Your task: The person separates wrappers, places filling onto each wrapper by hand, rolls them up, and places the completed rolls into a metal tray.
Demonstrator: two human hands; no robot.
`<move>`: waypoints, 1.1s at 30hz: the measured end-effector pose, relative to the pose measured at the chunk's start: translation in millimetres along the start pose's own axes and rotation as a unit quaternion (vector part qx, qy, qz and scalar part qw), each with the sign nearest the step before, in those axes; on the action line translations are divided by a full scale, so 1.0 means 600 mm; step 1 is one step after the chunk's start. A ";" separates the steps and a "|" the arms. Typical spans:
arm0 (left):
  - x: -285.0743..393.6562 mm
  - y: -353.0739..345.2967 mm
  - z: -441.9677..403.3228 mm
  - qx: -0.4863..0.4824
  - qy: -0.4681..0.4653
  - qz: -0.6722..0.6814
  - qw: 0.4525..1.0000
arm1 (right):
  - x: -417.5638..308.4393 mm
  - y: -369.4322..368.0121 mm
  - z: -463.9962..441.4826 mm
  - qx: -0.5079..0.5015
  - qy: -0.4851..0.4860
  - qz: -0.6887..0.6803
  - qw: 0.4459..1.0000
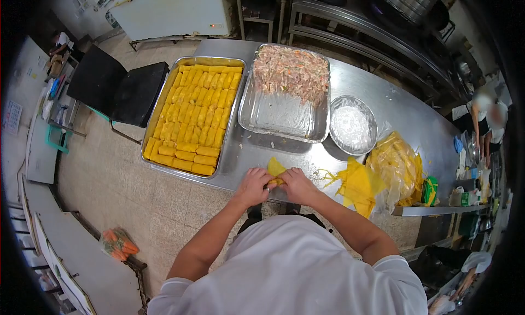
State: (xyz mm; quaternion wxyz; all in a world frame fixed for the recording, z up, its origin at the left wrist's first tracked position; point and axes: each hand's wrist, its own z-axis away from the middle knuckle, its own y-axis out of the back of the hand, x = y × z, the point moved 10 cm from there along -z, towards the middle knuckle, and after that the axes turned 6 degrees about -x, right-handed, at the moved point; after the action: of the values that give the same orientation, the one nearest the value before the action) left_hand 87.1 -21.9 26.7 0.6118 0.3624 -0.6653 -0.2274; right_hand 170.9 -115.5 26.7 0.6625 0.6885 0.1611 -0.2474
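Near the front edge of the steel table, my left hand [254, 186] and my right hand [300, 185] pinch the two ends of a small, partly rolled spring roll [276, 181]. A loose corner of its yellow wrapper [275, 166] points away from me. Up and to the left, a metal tray [146, 130] holds rows of finished yellow rolls [197, 104]. Straight ahead, a second tray [284, 115] carries minced filling [292, 68] at its far end. Yellow wrapper sheets [358, 186] lie to the right of my right hand.
A round metal bowl [353, 124] with whitish contents stands beside the filling tray. Behind the sheets sits a plastic bag of wrappers [396, 167], next to a green packet [430, 191]. A black chair [117, 88] stands left of the table. Other people [481, 118] are at the far right.
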 end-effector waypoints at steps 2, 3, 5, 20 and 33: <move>0.002 0.003 -0.002 0.011 0.008 -0.008 1.000 | -0.002 0.010 0.003 0.013 -0.001 0.002 1.000; 0.001 0.005 -0.004 0.017 0.012 -0.012 1.000 | -0.003 0.016 0.003 0.020 -0.001 0.004 1.000; 0.004 0.013 -0.006 0.044 0.014 -0.016 0.999 | 0.000 0.010 0.001 0.014 0.003 0.018 1.000; -0.005 -0.006 0.003 0.024 0.010 -0.034 0.999 | 0.001 0.010 0.022 0.030 -0.013 0.059 0.998; 0.009 0.007 0.001 0.047 0.024 -0.072 0.996 | 0.372 0.273 0.109 0.060 -0.346 0.150 0.924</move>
State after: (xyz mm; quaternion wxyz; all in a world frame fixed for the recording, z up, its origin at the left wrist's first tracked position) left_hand 85.5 -23.4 33.1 0.5916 0.4431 -0.6328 -0.2308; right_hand 437.1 -215.5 39.5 0.6637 0.6150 -0.1984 -0.3767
